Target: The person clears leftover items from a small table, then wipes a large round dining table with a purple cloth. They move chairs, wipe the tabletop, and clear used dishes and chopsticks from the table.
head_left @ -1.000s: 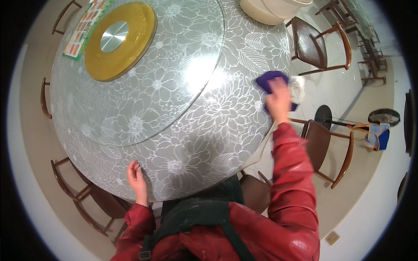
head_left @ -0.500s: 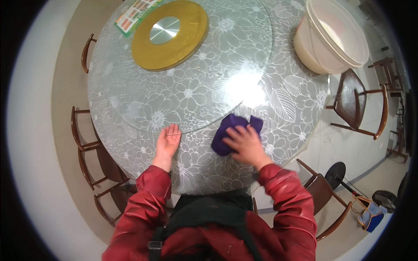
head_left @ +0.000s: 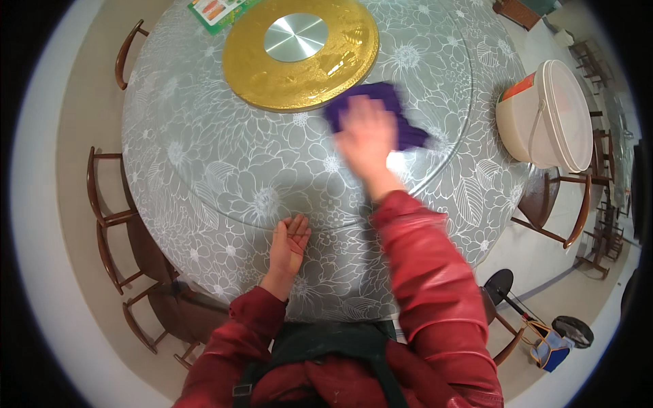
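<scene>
My right hand (head_left: 367, 130) presses palm-down on a purple cloth (head_left: 407, 134), spread on the round glass top (head_left: 224, 166). Motion smears its fingers. Just beyond the cloth lies a gold disc (head_left: 245, 78) with a silver centre (head_left: 296, 37); cloth and disc nearly meet. At the near rim of the glass rests my left hand (head_left: 288, 246), palm turned up, fingers slightly curled, nothing in it. Beneath everything, the round table (head_left: 218, 262) wears a grey cover with white flowers.
A white lidded bucket (head_left: 524, 126) stands at the table's right edge. At the far left lies a green printed card (head_left: 219, 13). Brown chairs (head_left: 153, 248) line the left side, another chair (head_left: 568, 204) is on the right. A blue bag (head_left: 552, 355) sits at lower right.
My right hand has slid the purple cloth forward, from the near table edge up to the gold disc. My left hand remains palm-up near the glass rim. The view has shifted.
</scene>
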The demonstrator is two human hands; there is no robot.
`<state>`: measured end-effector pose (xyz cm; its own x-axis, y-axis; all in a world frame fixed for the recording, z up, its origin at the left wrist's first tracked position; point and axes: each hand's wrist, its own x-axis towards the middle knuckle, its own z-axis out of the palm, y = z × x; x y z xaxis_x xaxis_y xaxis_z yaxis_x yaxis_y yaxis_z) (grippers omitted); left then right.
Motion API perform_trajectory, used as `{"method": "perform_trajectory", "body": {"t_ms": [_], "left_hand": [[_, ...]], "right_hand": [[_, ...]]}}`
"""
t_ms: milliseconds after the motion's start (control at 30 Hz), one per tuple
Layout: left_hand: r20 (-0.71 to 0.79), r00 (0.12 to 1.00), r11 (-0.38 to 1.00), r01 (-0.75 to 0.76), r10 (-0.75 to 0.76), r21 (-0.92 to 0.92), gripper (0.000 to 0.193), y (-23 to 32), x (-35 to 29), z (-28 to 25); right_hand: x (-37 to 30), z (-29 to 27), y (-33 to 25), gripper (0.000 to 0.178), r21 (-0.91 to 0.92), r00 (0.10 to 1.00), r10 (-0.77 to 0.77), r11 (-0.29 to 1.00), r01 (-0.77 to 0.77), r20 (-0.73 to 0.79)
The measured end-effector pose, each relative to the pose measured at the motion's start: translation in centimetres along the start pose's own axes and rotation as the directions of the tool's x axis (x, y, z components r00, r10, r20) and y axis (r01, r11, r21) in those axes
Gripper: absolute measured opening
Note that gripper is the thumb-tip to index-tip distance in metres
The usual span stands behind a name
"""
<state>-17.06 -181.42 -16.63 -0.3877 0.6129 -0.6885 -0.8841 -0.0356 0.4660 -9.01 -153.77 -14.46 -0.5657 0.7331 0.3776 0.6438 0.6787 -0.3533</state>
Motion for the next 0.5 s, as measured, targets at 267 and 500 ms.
{"method": "perform_trajectory", "body": {"t_ms": [267, 500], "left_hand": [[-0.069, 0.997, 0.999, 0.023, -0.02, 0.034, 0.028, 1.2, -0.9, -0.8], [0.033, 0.999, 0.996, 0.024, -0.027, 0.082, 0.026, 3.3, -0.1, -2.1]], "right_hand": [[1.7, 5.2, -10.7, 0.033, 0.307, 0.935, -0.353, 0.895, 0.323, 0.044], [3.3, -4.4, 26.2, 0.045, -0.786, 0.975, 0.188, 0.617, -0.022, 0.12]]}}
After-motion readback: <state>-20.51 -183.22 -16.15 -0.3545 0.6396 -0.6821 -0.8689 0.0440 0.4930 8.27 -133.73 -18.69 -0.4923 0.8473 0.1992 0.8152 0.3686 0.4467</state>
